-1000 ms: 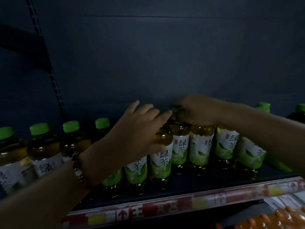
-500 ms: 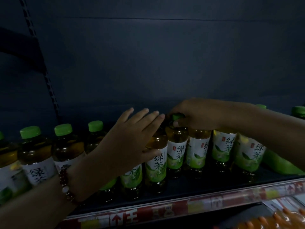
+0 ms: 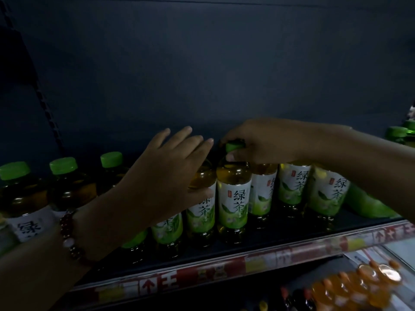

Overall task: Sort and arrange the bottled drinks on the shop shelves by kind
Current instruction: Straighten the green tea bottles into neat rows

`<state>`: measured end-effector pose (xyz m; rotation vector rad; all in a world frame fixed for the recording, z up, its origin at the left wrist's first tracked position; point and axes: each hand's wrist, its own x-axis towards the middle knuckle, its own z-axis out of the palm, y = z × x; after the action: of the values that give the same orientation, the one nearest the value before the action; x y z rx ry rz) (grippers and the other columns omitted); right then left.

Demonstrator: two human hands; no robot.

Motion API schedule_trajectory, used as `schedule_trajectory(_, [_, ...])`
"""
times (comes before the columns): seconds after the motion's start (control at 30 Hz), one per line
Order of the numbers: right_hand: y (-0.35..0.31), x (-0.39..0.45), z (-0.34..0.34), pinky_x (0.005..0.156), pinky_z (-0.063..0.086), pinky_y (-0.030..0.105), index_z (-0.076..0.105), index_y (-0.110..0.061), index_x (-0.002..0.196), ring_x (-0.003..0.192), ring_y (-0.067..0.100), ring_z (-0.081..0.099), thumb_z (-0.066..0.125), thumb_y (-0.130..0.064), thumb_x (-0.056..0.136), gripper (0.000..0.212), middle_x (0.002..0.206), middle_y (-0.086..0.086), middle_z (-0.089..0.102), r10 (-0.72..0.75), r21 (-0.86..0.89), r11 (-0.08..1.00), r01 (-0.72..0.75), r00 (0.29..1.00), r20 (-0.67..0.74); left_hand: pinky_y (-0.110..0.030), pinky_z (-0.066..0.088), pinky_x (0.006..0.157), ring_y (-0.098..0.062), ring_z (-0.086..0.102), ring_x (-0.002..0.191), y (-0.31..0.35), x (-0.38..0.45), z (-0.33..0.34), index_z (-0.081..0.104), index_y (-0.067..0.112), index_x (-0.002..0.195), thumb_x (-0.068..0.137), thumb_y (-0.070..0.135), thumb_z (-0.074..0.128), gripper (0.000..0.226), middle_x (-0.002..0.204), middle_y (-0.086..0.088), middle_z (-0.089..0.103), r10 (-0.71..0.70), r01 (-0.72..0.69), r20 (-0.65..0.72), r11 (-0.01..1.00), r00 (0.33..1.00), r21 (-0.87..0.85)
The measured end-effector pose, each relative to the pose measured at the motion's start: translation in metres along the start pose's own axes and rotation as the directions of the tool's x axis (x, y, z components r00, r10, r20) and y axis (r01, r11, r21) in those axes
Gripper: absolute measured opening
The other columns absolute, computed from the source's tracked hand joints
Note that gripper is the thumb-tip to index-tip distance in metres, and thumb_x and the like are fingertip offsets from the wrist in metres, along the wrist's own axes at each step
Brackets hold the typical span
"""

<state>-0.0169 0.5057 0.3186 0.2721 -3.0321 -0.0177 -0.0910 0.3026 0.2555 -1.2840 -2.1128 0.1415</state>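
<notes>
A row of green tea bottles with green caps and white-green labels stands on a dark shelf [image 3: 280,234]. My right hand [image 3: 267,142] reaches in from the right and grips the cap of one green tea bottle [image 3: 233,198], which stands a little forward of its neighbours. My left hand [image 3: 166,176], with a bead bracelet at the wrist, is flat with fingers spread against the bottles just left of it, its thumb on a label. Several more bottles [image 3: 65,185] stand to the left, and others [image 3: 325,194] to the right under my right forearm.
The shelf's front rail [image 3: 224,268] carries red and white price strips. Orange-capped bottles [image 3: 368,281] sit on the lower shelf at bottom right. A slotted upright [image 3: 47,108] runs up the left. The dark back panel above the bottles is bare. More green caps [image 3: 397,133] show at far right.
My right hand has drawn the gripped bottle forward, out of the row, so its label faces me. My left hand has lifted slightly and spread its fingers. The view has shifted to the right.
</notes>
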Motion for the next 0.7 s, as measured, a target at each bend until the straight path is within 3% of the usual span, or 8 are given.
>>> schedule_trajectory(0.1, [0.009, -0.01, -0.009, 0.084, 0.045, 0.025, 0.047, -0.031, 0.138, 0.104, 0.005, 0.056, 0.051, -0.047, 0.093, 0.048, 0.128, -0.01, 0.058, 0.019, 0.091, 0.996, -0.014, 0.998, -0.061, -0.049, 0.031, 0.111, -0.029, 0.042, 0.137, 0.009, 0.015, -0.003, 0.038, 0.013, 0.148, 0.082, 0.075, 0.039, 0.09, 0.145, -0.01, 0.049, 0.001, 0.0, 0.015, 0.999, 1.0, -0.034])
schedule_trajectory(0.17, [0.024, -0.016, -0.019, 0.08, 0.039, 0.02, 0.038, -0.035, 0.144, 0.107, 0.002, 0.047, 0.052, -0.05, 0.092, 0.056, 0.135, -0.012, 0.051, 0.087, 0.142, 0.988, -0.069, 0.988, -0.127, -0.043, 0.023, 0.115, -0.022, 0.037, 0.139, 0.014, 0.028, -0.001, 0.027, 0.02, 0.152, 0.083, 0.077, 0.04, 0.091, 0.15, -0.003, 0.044, 0.028, -0.025, 0.029, 0.996, 0.999, -0.087])
schedule_trajectory(0.27, [0.045, -0.021, -0.019, 0.088, 0.044, 0.025, 0.038, -0.033, 0.144, 0.113, 0.009, 0.05, 0.057, -0.047, 0.09, 0.058, 0.138, -0.009, 0.05, 0.181, 0.13, 0.975, -0.18, 0.984, 0.005, -0.032, 0.014, 0.115, -0.013, 0.036, 0.137, 0.021, 0.043, 0.002, 0.011, 0.029, 0.154, 0.08, 0.077, 0.049, 0.096, 0.148, 0.006, 0.044, 0.02, 0.001, 0.106, 0.981, 0.994, -0.193])
schedule_trajectory(0.3, [0.049, -0.022, -0.013, 0.093, 0.046, 0.031, 0.041, -0.031, 0.142, 0.114, 0.012, 0.053, 0.058, -0.046, 0.09, 0.056, 0.136, -0.007, 0.053, 0.191, 0.125, 0.972, -0.199, 0.979, 0.068, -0.029, 0.016, 0.113, -0.013, 0.04, 0.133, 0.023, 0.045, 0.002, 0.013, 0.03, 0.154, 0.079, 0.076, 0.053, 0.096, 0.145, 0.007, 0.048, 0.004, 0.021, 0.109, 0.973, 0.994, -0.23])
schedule_trajectory(0.37, [0.054, -0.024, -0.002, 0.092, 0.049, 0.036, 0.049, -0.029, 0.136, 0.109, 0.014, 0.058, 0.059, -0.043, 0.091, 0.048, 0.126, -0.006, 0.06, 0.172, 0.123, 0.976, -0.179, 0.983, 0.063, -0.027, 0.02, 0.107, -0.014, 0.043, 0.129, 0.026, 0.046, -0.001, 0.017, 0.033, 0.152, 0.076, 0.075, 0.057, 0.096, 0.14, 0.008, 0.052, -0.034, 0.068, 0.127, 0.959, 0.991, -0.275])
schedule_trajectory(0.5, [0.06, -0.029, 0.0, 0.082, 0.051, 0.031, 0.059, -0.03, 0.124, 0.095, 0.009, 0.062, 0.059, -0.047, 0.089, 0.039, 0.111, -0.01, 0.066, 0.131, 0.127, 0.984, -0.126, 0.991, -0.028, -0.026, 0.026, 0.1, -0.014, 0.042, 0.128, 0.025, 0.043, -0.004, 0.016, 0.039, 0.151, 0.072, 0.077, 0.058, 0.097, 0.141, 0.01, 0.05, -0.066, 0.114, 0.166, 0.948, 0.984, -0.299])
schedule_trajectory(0.6, [0.065, -0.031, 0.0, 0.079, 0.053, 0.029, 0.062, -0.03, 0.117, 0.089, 0.005, 0.063, 0.059, -0.051, 0.086, 0.037, 0.102, -0.012, 0.068, 0.089, 0.123, 0.989, -0.083, 0.995, -0.042, -0.021, 0.022, 0.091, -0.015, 0.043, 0.127, 0.029, 0.046, 0.001, 0.023, 0.037, 0.152, 0.073, 0.065, 0.07, 0.096, 0.141, 0.008, 0.051, -0.103, 0.144, 0.14, 0.935, 0.985, -0.325])
schedule_trajectory(0.7, [0.071, -0.031, 0.001, 0.07, 0.052, 0.022, 0.065, -0.032, 0.108, 0.08, 0.0, 0.062, 0.06, -0.055, 0.083, 0.035, 0.093, -0.015, 0.068, 0.046, 0.153, 0.988, -0.037, 0.998, -0.053, -0.019, 0.019, 0.095, -0.016, 0.039, 0.13, 0.037, 0.054, 0.009, 0.027, 0.032, 0.152, 0.072, 0.063, 0.073, 0.097, 0.144, 0.007, 0.047, -0.143, 0.179, 0.138, 0.936, 0.98, -0.303])
